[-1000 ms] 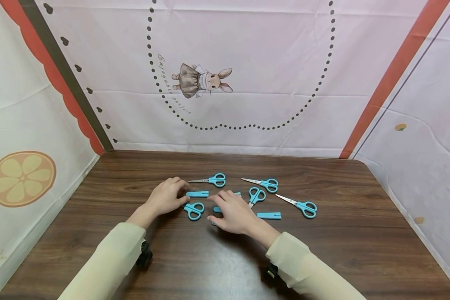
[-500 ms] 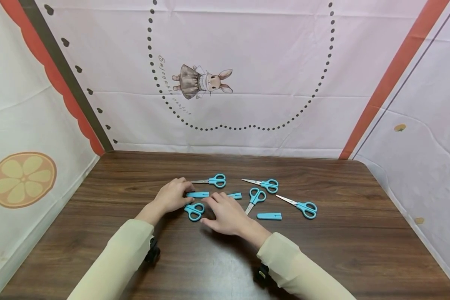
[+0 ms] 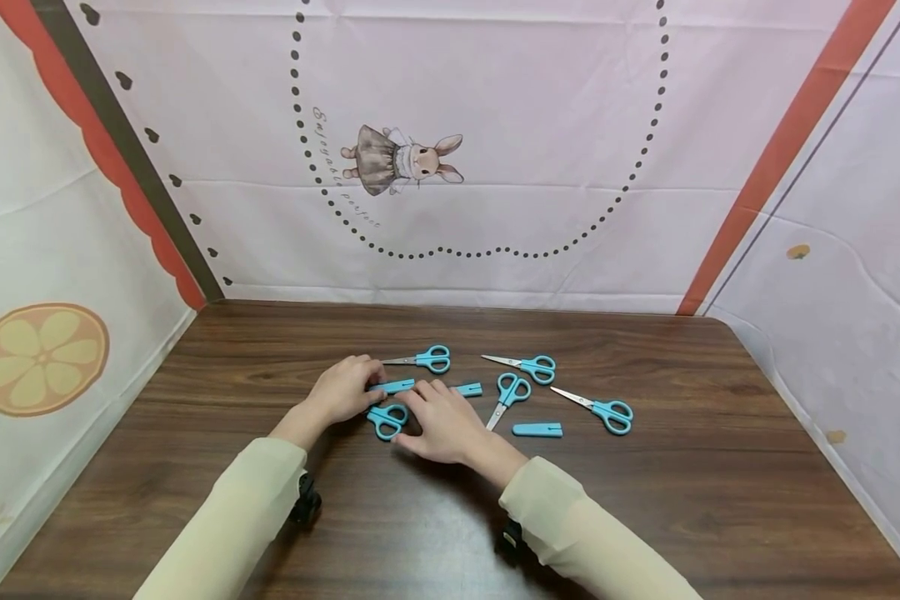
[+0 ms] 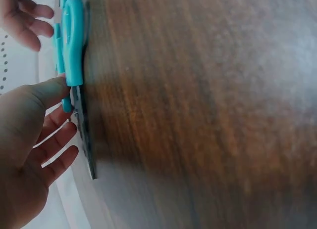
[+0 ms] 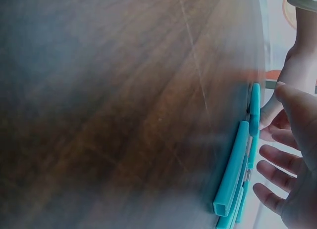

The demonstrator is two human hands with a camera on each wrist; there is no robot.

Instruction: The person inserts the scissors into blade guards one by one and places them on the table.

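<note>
My left hand (image 3: 337, 392) pinches one end of a light blue scissors cover (image 3: 396, 387) between thumb and fingers. Just in front of that hand lies a pair of scissors with blue handles (image 4: 74, 46); its blades (image 4: 83, 132) show beside the fingers in the left wrist view. My right hand (image 3: 446, 421) is held above the table with its fingers loosely bent, near those scissors' handles, gripping nothing. Under it, partly hidden in the head view, are more blue covers (image 5: 232, 169), seen in the right wrist view.
Several more blue-handled scissors lie about: at the back (image 3: 432, 359), behind right (image 3: 537, 369), far right (image 3: 611, 417) and beside my right hand (image 3: 513, 390). Loose covers lie right (image 3: 537, 430) and middle (image 3: 470, 389). Fabric walls enclose the wooden table (image 3: 682, 500).
My left hand has moved right to the cover and pinched it; the cover now sits slightly tilted. The right hand has shifted left, closer to the left hand and the scissors' handles.
</note>
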